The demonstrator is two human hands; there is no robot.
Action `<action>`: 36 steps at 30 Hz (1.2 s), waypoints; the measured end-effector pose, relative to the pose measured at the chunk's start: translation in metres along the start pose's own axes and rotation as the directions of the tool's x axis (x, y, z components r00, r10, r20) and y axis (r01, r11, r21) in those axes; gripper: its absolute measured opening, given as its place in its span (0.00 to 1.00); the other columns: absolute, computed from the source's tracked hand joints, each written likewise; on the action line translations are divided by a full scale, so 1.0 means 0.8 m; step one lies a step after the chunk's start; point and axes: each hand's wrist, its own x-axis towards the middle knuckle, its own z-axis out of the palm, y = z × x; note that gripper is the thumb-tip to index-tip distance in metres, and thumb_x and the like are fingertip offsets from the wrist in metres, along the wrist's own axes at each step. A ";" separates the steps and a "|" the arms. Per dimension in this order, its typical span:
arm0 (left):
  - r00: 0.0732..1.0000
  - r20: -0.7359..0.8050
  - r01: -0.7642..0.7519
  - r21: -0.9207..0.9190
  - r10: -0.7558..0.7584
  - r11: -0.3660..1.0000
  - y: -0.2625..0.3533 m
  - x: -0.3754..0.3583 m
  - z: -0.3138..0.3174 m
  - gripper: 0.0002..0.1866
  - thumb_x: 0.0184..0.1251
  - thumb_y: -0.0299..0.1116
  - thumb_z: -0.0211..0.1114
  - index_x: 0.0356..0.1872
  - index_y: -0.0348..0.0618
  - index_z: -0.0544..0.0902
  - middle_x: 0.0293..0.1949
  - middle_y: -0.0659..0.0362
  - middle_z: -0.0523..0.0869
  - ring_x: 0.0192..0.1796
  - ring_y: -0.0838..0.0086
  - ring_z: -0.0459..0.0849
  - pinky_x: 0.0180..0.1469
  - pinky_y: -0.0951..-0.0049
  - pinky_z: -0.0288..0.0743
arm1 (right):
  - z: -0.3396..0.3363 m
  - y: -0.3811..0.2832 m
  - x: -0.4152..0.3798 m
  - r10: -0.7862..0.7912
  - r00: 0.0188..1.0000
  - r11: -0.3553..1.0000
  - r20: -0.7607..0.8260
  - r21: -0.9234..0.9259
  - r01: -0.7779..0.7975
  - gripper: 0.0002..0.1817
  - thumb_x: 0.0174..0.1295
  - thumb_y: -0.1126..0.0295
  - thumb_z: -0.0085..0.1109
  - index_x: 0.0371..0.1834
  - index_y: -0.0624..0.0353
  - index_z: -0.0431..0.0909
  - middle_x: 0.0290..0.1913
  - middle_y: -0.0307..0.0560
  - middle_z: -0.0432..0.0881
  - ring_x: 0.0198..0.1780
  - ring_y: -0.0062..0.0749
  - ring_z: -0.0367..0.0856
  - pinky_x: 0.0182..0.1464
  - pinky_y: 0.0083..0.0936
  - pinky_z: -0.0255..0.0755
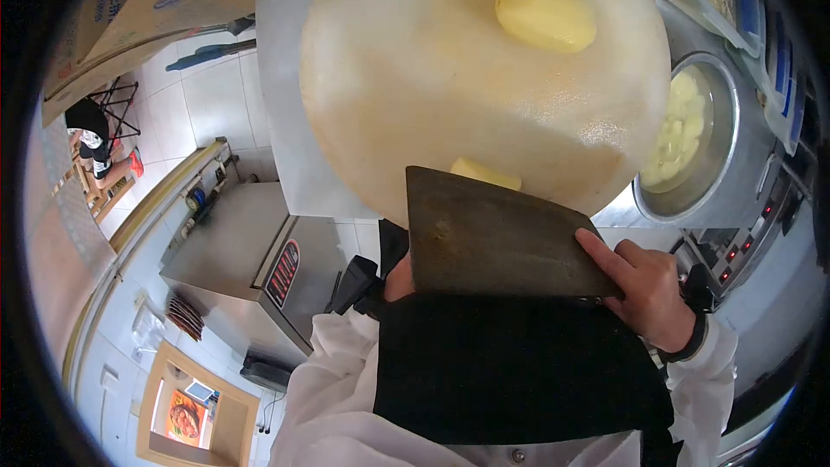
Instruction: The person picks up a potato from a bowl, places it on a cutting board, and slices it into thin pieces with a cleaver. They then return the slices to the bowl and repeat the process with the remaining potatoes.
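Your right hand (653, 290) gripped the broad, heavy-looking cleaver (493, 238) at its spine; your left hand (399, 278) sat mostly hidden beside it, grip unclear. Beyond both, a peeled potato (545, 15), likely slippery.

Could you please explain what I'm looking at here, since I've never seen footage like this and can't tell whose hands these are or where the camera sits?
There is no machine: a person wears a camera on the head, looking down with a fisheye lens. The right hand holds a broad cleaver. The left hand is mostly hidden behind the blade. On the round chopping board lie a whole peeled potato and a cut piece. Beside it, a metal basin holds more potatoes in water.
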 end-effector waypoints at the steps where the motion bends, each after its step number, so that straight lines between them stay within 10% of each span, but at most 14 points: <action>1: 1.000 -0.002 -0.014 -0.001 0.014 1.000 0.007 0.007 0.002 0.13 0.47 0.22 0.65 0.36 0.44 0.84 0.45 0.58 0.82 0.48 0.70 0.79 0.48 0.69 0.75 | -0.004 0.000 0.001 -0.003 1.000 1.000 0.019 0.008 0.002 0.51 0.29 0.69 0.71 0.67 0.47 0.62 0.24 0.42 0.68 0.22 0.38 0.73 0.25 0.33 0.70; 10: 0.994 -0.036 -0.102 -0.040 0.100 0.994 0.038 0.041 0.020 0.13 0.43 0.22 0.65 0.35 0.43 0.84 0.41 0.58 0.83 0.46 0.68 0.80 0.49 0.68 0.75 | -0.023 -0.004 0.012 0.022 0.993 0.993 0.118 0.116 -0.036 0.48 0.28 0.82 0.65 0.65 0.55 0.65 0.25 0.48 0.70 0.24 0.43 0.72 0.28 0.35 0.67; 15: 0.967 -0.052 -0.243 0.086 0.248 0.966 0.061 0.061 0.022 0.13 0.42 0.22 0.66 0.33 0.43 0.84 0.40 0.57 0.83 0.45 0.67 0.81 0.49 0.68 0.75 | -0.027 0.001 0.012 0.003 0.987 0.994 0.160 0.104 -0.020 0.50 0.33 0.73 0.69 0.68 0.51 0.60 0.25 0.44 0.70 0.24 0.41 0.74 0.26 0.36 0.70; 21: 0.656 0.140 -0.617 0.666 0.742 0.420 0.129 0.101 0.019 0.13 0.39 0.22 0.66 0.32 0.42 0.84 0.37 0.57 0.84 0.44 0.66 0.82 0.49 0.67 0.75 | -0.009 0.004 0.041 0.060 0.989 0.983 0.136 0.165 -0.082 0.44 0.40 0.75 0.63 0.68 0.49 0.60 0.27 0.48 0.74 0.26 0.46 0.76 0.27 0.38 0.71; 26: 0.605 0.196 -0.637 0.701 0.772 0.321 0.123 0.101 0.018 0.11 0.39 0.23 0.66 0.30 0.41 0.85 0.35 0.56 0.84 0.41 0.66 0.83 0.48 0.66 0.76 | -0.001 0.005 0.038 0.098 0.993 0.971 0.061 0.213 -0.109 0.39 0.40 0.83 0.57 0.64 0.54 0.66 0.28 0.53 0.76 0.27 0.48 0.76 0.31 0.35 0.70; 29: 0.850 0.095 -0.468 0.589 0.518 0.659 0.068 0.074 0.020 0.12 0.44 0.24 0.66 0.34 0.41 0.84 0.39 0.55 0.84 0.42 0.64 0.83 0.47 0.65 0.76 | -0.012 0.001 0.019 0.104 0.987 0.971 0.121 0.204 -0.127 0.39 0.40 0.83 0.58 0.64 0.54 0.66 0.27 0.52 0.75 0.26 0.47 0.76 0.31 0.36 0.70; 30: 0.978 -0.077 -0.193 0.015 0.193 0.981 0.067 0.070 0.022 0.12 0.48 0.24 0.65 0.37 0.41 0.83 0.41 0.55 0.83 0.42 0.62 0.83 0.47 0.64 0.75 | -0.019 0.000 0.011 0.073 0.988 0.984 0.136 0.150 -0.093 0.42 0.40 0.79 0.61 0.66 0.51 0.63 0.27 0.50 0.74 0.26 0.46 0.76 0.29 0.37 0.71; 31: 0.982 -0.006 0.150 -0.582 -0.189 0.799 0.067 0.069 0.023 0.13 0.51 0.25 0.65 0.41 0.41 0.82 0.44 0.54 0.83 0.43 0.59 0.83 0.47 0.64 0.75 | -0.023 -0.002 0.007 0.043 0.987 0.994 0.152 0.097 -0.059 0.45 0.39 0.75 0.63 0.68 0.48 0.60 0.26 0.47 0.73 0.26 0.45 0.75 0.28 0.37 0.71; 32: 0.982 -0.005 0.150 -0.582 -0.187 0.799 0.069 0.072 0.020 0.13 0.51 0.25 0.65 0.41 0.41 0.82 0.44 0.54 0.83 0.43 0.59 0.83 0.47 0.64 0.75 | -0.024 -0.003 0.005 0.044 0.988 0.994 0.151 0.096 -0.059 0.45 0.39 0.75 0.63 0.68 0.48 0.60 0.26 0.47 0.73 0.26 0.45 0.75 0.28 0.37 0.71; 33: 0.981 -0.040 -0.191 -0.009 0.190 0.982 0.074 0.078 0.013 0.14 0.53 0.25 0.64 0.43 0.41 0.80 0.46 0.54 0.82 0.42 0.57 0.82 0.47 0.64 0.75 | -0.025 -0.004 0.004 0.061 0.986 0.992 0.157 0.100 -0.077 0.46 0.38 0.76 0.64 0.68 0.48 0.60 0.27 0.47 0.73 0.26 0.45 0.76 0.28 0.38 0.71; 34: 0.856 0.143 -0.488 0.539 0.497 0.686 0.080 0.082 0.010 0.15 0.55 0.25 0.64 0.46 0.41 0.79 0.47 0.53 0.81 0.42 0.56 0.82 0.47 0.65 0.75 | -0.026 -0.005 0.004 0.077 0.983 0.990 0.166 0.105 -0.095 0.46 0.37 0.76 0.64 0.68 0.48 0.59 0.27 0.47 0.73 0.27 0.45 0.76 0.28 0.38 0.71; 35: 0.855 0.139 -0.488 0.538 0.499 0.687 0.090 0.080 0.021 0.15 0.55 0.25 0.64 0.46 0.41 0.79 0.47 0.53 0.81 0.42 0.56 0.82 0.47 0.65 0.75 | -0.024 -0.007 0.006 0.076 0.983 0.990 0.167 0.101 -0.094 0.46 0.37 0.76 0.64 0.68 0.48 0.59 0.27 0.47 0.73 0.27 0.45 0.76 0.28 0.38 0.71; 36: 0.961 -0.203 -0.189 0.012 0.188 0.982 0.105 0.076 0.040 0.14 0.51 0.24 0.66 0.42 0.41 0.81 0.44 0.55 0.82 0.41 0.59 0.82 0.46 0.66 0.76 | -0.021 -0.009 0.010 0.091 0.984 0.990 0.153 0.095 -0.106 0.46 0.38 0.76 0.64 0.68 0.48 0.60 0.27 0.47 0.74 0.27 0.45 0.76 0.28 0.38 0.71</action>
